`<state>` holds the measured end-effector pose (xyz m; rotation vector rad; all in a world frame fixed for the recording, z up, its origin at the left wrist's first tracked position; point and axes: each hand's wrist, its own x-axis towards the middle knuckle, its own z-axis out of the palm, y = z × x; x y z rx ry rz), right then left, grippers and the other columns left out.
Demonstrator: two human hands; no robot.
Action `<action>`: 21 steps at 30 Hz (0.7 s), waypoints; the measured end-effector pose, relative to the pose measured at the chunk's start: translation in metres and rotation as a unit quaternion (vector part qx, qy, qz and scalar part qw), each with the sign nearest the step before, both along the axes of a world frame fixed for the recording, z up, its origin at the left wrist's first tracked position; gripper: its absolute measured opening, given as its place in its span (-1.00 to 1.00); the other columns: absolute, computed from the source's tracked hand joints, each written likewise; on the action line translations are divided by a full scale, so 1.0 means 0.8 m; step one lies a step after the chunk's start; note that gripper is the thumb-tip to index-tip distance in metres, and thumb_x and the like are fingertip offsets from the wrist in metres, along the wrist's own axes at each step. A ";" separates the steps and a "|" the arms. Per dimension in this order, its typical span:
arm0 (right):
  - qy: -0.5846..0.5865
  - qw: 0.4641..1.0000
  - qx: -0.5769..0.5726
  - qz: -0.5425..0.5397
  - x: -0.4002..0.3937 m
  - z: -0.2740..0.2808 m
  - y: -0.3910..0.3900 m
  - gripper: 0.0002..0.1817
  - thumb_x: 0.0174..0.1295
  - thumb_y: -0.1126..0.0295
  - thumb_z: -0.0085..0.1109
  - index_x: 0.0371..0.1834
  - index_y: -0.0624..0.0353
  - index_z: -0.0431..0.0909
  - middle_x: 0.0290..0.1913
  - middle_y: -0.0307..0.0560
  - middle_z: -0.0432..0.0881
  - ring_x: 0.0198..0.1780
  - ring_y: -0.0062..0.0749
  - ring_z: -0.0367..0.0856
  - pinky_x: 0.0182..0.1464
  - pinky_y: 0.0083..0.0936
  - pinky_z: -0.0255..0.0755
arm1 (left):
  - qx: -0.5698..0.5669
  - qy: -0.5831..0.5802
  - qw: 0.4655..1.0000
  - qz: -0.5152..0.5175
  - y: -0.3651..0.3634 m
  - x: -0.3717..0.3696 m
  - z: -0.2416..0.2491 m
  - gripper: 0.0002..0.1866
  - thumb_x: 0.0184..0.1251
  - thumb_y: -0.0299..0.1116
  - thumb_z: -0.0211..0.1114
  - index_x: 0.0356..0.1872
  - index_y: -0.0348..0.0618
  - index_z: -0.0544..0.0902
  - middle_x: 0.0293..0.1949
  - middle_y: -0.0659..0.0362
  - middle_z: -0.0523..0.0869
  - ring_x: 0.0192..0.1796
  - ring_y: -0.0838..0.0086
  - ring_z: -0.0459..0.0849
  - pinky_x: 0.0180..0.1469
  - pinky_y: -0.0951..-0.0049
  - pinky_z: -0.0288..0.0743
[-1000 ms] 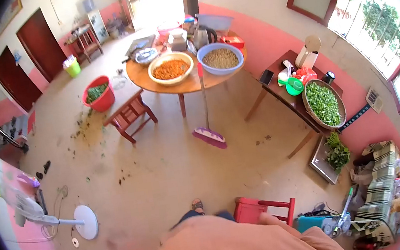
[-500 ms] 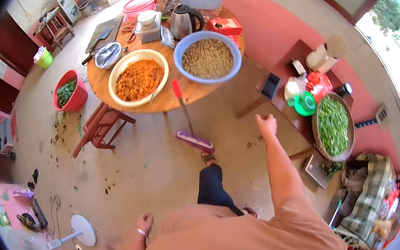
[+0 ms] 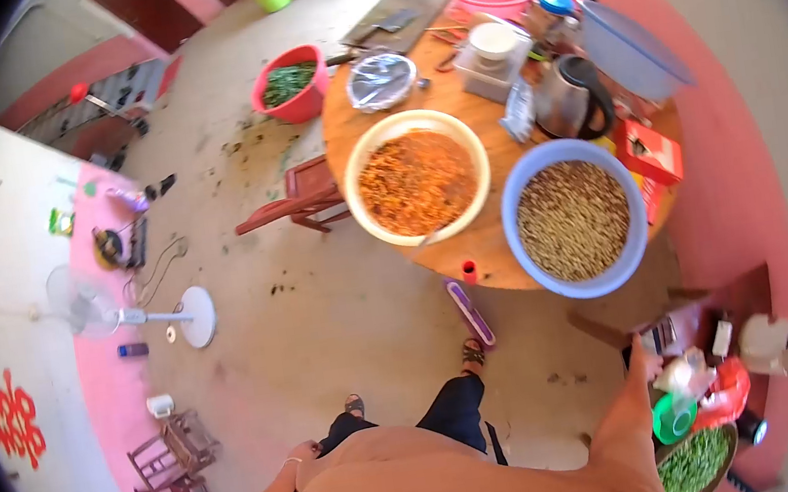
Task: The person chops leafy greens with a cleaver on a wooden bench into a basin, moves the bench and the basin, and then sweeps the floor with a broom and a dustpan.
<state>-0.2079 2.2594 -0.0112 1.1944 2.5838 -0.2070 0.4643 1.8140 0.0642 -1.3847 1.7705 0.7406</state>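
Head camera: from where I stand, the right hand (image 3: 644,360) is at the near left part of the side table (image 3: 750,292), right by the phone (image 3: 661,336); I can't tell if its fingers have closed on it. A flat grip along both edges would suit it best, knuckles kept clear of the pale bag (image 3: 682,375). The left hand (image 3: 308,450) hangs by the thigh, its grip unclear.

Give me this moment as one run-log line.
right hand: at flat dark device, side table | left hand: low, near leg | grips: unclear
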 end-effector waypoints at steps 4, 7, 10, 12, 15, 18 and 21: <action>0.016 0.999 -0.027 0.013 0.008 0.008 -0.004 0.27 -0.37 -0.42 0.30 0.27 0.38 0.09 0.30 0.31 0.12 0.28 0.14 0.24 0.24 -0.08 0.28 | 0.010 0.026 1.000 0.011 0.007 -0.047 0.013 -0.74 0.19 -0.21 0.19 -0.16 -0.04 0.66 -0.21 0.08 0.72 -0.12 0.24 0.67 -0.05 0.31 0.51; -0.021 0.992 0.018 0.120 -0.005 -0.011 0.027 0.09 -0.23 -0.37 0.25 0.10 0.51 0.37 0.16 0.32 0.40 0.19 0.08 0.39 0.16 -0.09 0.36 | 0.025 0.070 0.997 0.028 0.007 -0.062 0.021 -0.74 0.20 -0.24 0.18 -0.14 -0.08 0.66 -0.21 0.06 0.72 -0.11 0.23 0.67 -0.03 0.31 0.50; -0.090 0.989 -0.013 0.115 -0.001 0.028 0.017 0.24 -0.26 -0.48 0.17 0.22 0.53 0.23 0.24 0.28 0.34 0.25 0.01 0.36 0.21 -0.18 0.32 | 0.023 0.102 0.993 0.063 0.003 -0.079 0.030 -0.71 0.19 -0.22 0.20 -0.13 -0.11 0.65 -0.22 0.02 0.72 -0.14 0.25 0.68 -0.05 0.34 0.51; -0.061 0.997 0.031 0.029 0.013 0.066 -0.012 0.22 -0.22 -0.46 0.15 0.28 0.45 0.15 0.24 0.27 0.32 0.27 -0.04 0.35 0.24 -0.21 0.29 | 0.039 0.098 0.994 0.013 -0.010 -0.094 0.020 -0.71 0.19 -0.23 0.20 -0.14 -0.13 0.65 -0.23 0.01 0.72 -0.17 0.27 0.68 -0.07 0.36 0.51; 0.051 0.989 0.066 0.124 0.068 0.088 -0.041 -0.03 -0.04 -0.29 0.12 0.26 0.32 0.24 0.08 0.30 0.46 0.18 0.01 0.44 0.18 -0.17 0.36 | 0.007 0.127 0.991 -0.030 -0.049 -0.023 -0.076 -0.71 0.19 -0.25 0.21 -0.14 -0.19 0.65 -0.25 0.02 0.72 -0.21 0.32 0.68 -0.12 0.37 0.53; -0.125 0.942 -0.045 0.309 0.151 0.036 -0.073 -0.51 0.08 0.03 0.13 -0.17 0.27 0.61 -0.16 0.11 0.66 -0.05 -0.11 0.62 -0.03 -0.22 0.50 | 0.005 0.152 0.987 -0.047 -0.092 -0.004 -0.123 -0.72 0.19 -0.27 0.22 -0.15 -0.21 0.65 -0.26 0.03 0.72 -0.22 0.33 0.68 -0.14 0.37 0.54; -0.329 0.880 -0.211 0.269 0.280 -0.018 -0.151 -0.62 0.05 0.18 0.15 -0.21 0.27 0.63 -0.28 0.07 0.67 -0.39 -0.26 0.69 -0.34 -0.40 0.61 | 0.020 0.161 0.986 -0.037 -0.140 -0.020 -0.111 -0.72 0.19 -0.27 0.22 -0.15 -0.22 0.64 -0.26 0.04 0.72 -0.23 0.33 0.68 -0.15 0.36 0.55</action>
